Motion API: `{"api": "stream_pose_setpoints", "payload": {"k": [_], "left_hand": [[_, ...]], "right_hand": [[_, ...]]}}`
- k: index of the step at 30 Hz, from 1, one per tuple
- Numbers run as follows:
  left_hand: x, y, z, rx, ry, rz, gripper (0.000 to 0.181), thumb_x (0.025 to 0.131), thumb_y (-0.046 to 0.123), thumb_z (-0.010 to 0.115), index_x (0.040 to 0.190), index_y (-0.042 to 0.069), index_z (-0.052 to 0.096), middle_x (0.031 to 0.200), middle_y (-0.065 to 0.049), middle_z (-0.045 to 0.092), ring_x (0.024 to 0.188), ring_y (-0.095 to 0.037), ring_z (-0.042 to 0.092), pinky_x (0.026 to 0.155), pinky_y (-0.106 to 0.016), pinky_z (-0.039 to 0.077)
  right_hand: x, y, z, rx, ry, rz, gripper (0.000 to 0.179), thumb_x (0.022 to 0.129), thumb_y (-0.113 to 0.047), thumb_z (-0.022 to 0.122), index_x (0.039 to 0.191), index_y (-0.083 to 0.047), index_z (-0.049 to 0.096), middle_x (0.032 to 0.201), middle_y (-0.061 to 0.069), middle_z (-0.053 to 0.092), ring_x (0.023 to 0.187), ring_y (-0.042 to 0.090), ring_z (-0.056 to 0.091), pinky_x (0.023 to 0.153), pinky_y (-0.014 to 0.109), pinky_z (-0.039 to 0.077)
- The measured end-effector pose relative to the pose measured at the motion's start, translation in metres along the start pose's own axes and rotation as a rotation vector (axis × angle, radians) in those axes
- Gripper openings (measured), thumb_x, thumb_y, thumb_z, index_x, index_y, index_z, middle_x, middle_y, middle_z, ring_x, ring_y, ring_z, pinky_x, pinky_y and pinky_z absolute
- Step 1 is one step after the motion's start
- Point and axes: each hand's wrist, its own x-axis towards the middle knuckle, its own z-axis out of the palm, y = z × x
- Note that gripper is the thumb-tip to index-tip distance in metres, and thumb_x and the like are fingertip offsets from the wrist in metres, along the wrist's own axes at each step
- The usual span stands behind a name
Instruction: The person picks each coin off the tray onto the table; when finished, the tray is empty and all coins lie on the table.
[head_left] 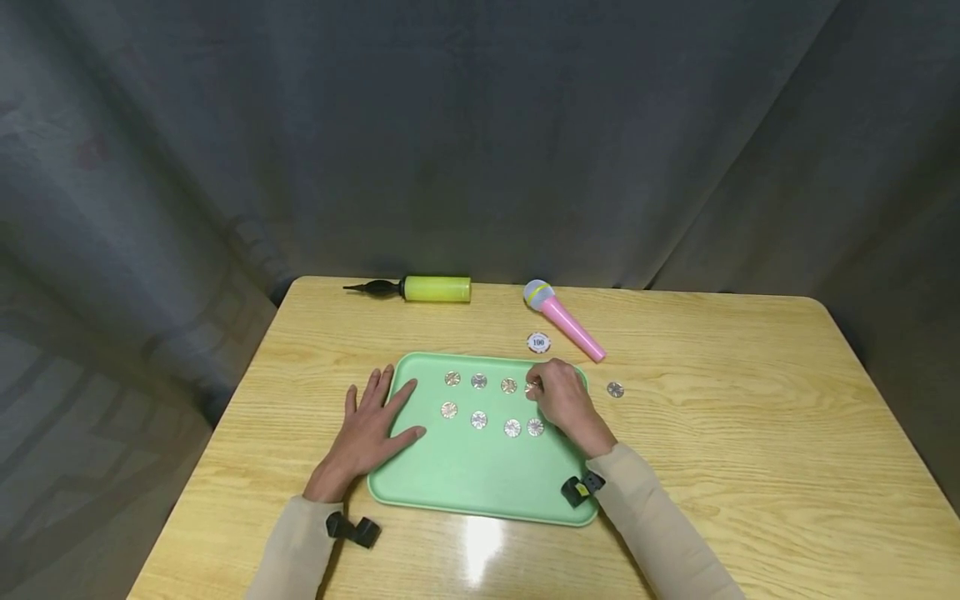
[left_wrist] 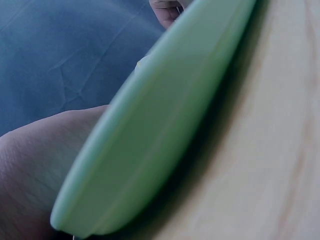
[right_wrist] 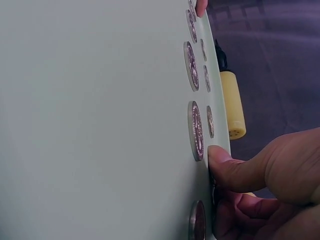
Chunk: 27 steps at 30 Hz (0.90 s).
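Head view: green tray (head_left: pixel 465 479) lay on the wood-grain table (head_left: pixel 757 417). Left hand (head_left: pixel 366 432) was spread across the tray's left edge, fingers straight, grasping nothing. Right hand (head_left: pixel 566 404) was at the far right part of the tray, thumb and fingertips pinching a gold-toned coin (head_left: pixel 529 388), partly covered by them. This coin stood at the right end of the far row, beside another gold-toned coin (head_left: pixel 508 386). Near row of four, left to right: one gold-toned coin, then three silver-toned coins (head_left: pixel 478 420). A lone silver coin (head_left: pixel 615 389) lay on the table, right of the tray. Beyond the tray: white "100" chip (head_left: pixel 538 342), pink microphone (head_left: pixel 570 327), yellow pump (head_left: pixel 437 289) with black nozzle. Grey curtain (head_left: pixel 480 142) behind.

Left wrist view: tray rim filled the middle, blurred, with part of the left hand at lower left; its fingers could not be seen here. Part of the right hand showed at the top.

Right wrist view: thumb and fingers closed together low at the tray's edge; pinched coin mostly hidden. Other coins lay flat in two lines.
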Motion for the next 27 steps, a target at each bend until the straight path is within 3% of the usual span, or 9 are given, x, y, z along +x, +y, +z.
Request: {"api": "stream_pose_setpoints", "payload": {"k": [11, 20, 27], "left_hand": [[0.0005, -0.0010, 0.0006, 0.006, -0.001, 0.001, 0.078, 0.089, 0.049, 0.065, 0.156, 0.018, 0.039, 0.168, -0.021, 0.016, 0.156, -0.044, 0.011, 0.117, -0.073, 0.005], [0.0001, -0.0017, 0.0015, 0.012, -0.003, 0.002, 0.078, 0.089, 0.050, 0.065, 0.156, 0.019, 0.038, 0.168, -0.020, 0.016, 0.157, -0.044, 0.010, 0.117, -0.073, 0.005], [0.0001, -0.0022, 0.0008, 0.014, 0.000, 0.008, 0.078, 0.089, 0.050, 0.065, 0.156, 0.019, 0.038, 0.168, -0.021, 0.016, 0.156, -0.044, 0.011, 0.117, -0.073, 0.006]], "right_hand": [[-0.0004, -0.0029, -0.0011, -0.039, 0.022, -0.022, 0.011, 0.075, 0.002, 0.081, 0.082, -0.006, 0.079, 0.081, 0.010, 0.075, 0.078, 0.023, 0.068, 0.072, 0.039, 0.058], [-0.0006, -0.0060, -0.0036, -0.030, -0.033, 0.012, 0.013, 0.079, 0.006, 0.076, 0.089, -0.003, 0.077, 0.080, 0.010, 0.071, 0.074, 0.021, 0.064, 0.066, 0.035, 0.056], [-0.0001, -0.0036, -0.0043, -0.022, -0.063, 0.013, 0.020, 0.078, 0.002, 0.079, 0.098, -0.001, 0.078, 0.096, 0.015, 0.068, 0.088, 0.026, 0.064, 0.081, 0.040, 0.057]]}}
